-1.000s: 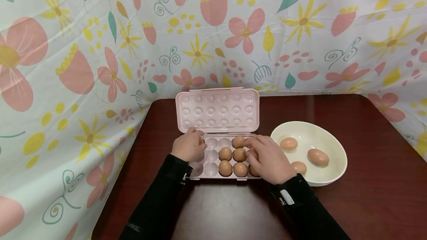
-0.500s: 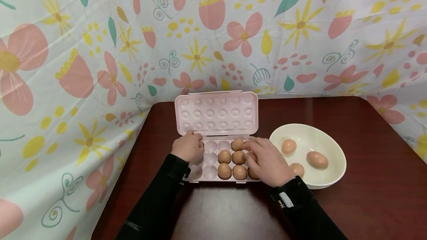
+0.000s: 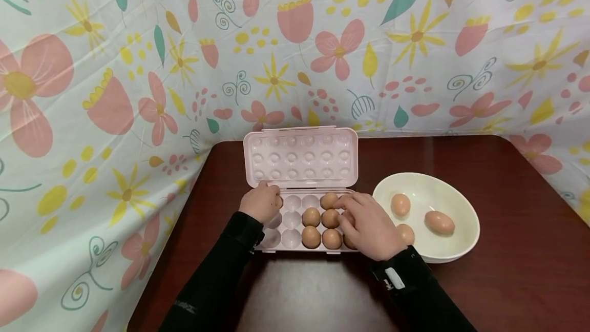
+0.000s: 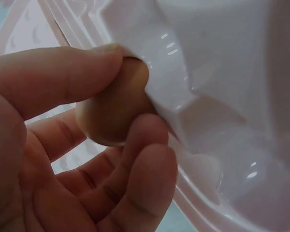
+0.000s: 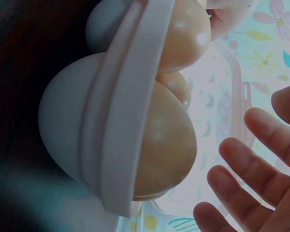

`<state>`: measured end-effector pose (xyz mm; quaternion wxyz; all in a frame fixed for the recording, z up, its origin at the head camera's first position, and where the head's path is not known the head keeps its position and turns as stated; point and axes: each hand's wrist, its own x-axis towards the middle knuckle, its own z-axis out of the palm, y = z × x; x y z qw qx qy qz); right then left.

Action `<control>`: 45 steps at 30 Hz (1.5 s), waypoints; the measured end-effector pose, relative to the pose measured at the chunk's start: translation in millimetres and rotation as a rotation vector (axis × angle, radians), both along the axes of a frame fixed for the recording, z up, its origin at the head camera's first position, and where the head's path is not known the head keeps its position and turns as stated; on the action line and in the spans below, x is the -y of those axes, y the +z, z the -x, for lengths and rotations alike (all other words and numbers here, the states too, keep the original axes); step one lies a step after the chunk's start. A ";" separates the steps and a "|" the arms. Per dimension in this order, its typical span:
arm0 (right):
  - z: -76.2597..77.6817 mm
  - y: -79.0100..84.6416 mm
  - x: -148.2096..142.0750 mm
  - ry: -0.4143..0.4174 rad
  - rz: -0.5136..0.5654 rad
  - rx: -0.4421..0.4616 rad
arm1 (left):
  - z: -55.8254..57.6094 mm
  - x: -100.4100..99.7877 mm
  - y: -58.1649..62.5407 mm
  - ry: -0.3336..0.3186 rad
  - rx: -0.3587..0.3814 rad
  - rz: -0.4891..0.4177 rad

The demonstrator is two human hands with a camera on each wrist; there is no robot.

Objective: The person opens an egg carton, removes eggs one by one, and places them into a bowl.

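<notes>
Brown egg [image 4: 111,108] lying at the back left of a pink carton [image 3: 291,219], left hand [image 3: 260,204] pinching it between thumb and fingers, right hand [image 3: 370,225] hovering over the right end, loosely spread and holding nothing, cream bowl [image 3: 461,237] cradling three eggs [image 3: 440,223] nearby.

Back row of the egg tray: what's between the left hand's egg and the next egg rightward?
Two empty cups; the head view shows them between the held egg and the next egg.

Head cam, two wrist cams.
Head: behind/above left grip [image 3: 259,204] and right grip [image 3: 371,225], facing forward-down; wrists: close-up, all sharing egg carton [image 3: 291,220].
</notes>
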<state>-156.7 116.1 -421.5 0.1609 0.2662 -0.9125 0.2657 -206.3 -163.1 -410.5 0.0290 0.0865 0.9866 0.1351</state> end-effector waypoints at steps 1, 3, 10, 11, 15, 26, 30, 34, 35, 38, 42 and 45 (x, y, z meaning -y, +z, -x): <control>-0.1 -0.5 -0.2 0.002 0.002 -0.001 | -0.3 0.2 0.4 -0.001 0.000 -0.007; -0.3 -1.6 -0.6 -0.002 0.005 -0.006 | -0.7 1.1 1.6 -0.002 -0.014 -0.021; -2.4 -1.0 -2.4 -0.034 0.002 0.004 | -4.9 0.8 9.0 -0.016 -0.122 -0.019; -2.4 -0.8 -2.6 -0.034 0.001 0.006 | -5.6 -0.6 10.7 -0.016 -0.127 -0.024; -2.8 -0.3 -3.1 -0.041 0.001 0.014 | -8.9 -7.2 17.3 -0.025 -0.135 -0.044; -5.4 2.5 -0.7 -0.036 0.017 0.001 | -26.9 -31.1 22.7 -0.121 -0.099 -0.300; -6.6 3.3 -1.0 -0.016 0.028 0.012 | -32.6 -42.1 18.6 -0.140 -0.110 -0.336; -9.5 5.6 -1.1 0.004 0.043 0.035 | -37.1 -52.5 13.5 -0.150 -0.132 -0.333; -10.3 6.2 -1.0 0.005 0.047 0.042 | -37.9 -55.0 12.7 -0.159 -0.140 -0.332; -12.9 7.9 -0.3 0.005 0.060 0.065 | -40.7 -62.5 11.3 -0.184 -0.139 -0.354; -15.7 7.6 0.4 0.016 0.063 0.078 | -45.0 -72.8 11.1 -0.219 -0.129 -0.387; -17.1 7.0 0.7 0.035 0.062 0.067 | -47.6 -79.0 10.2 -0.241 -0.122 -0.407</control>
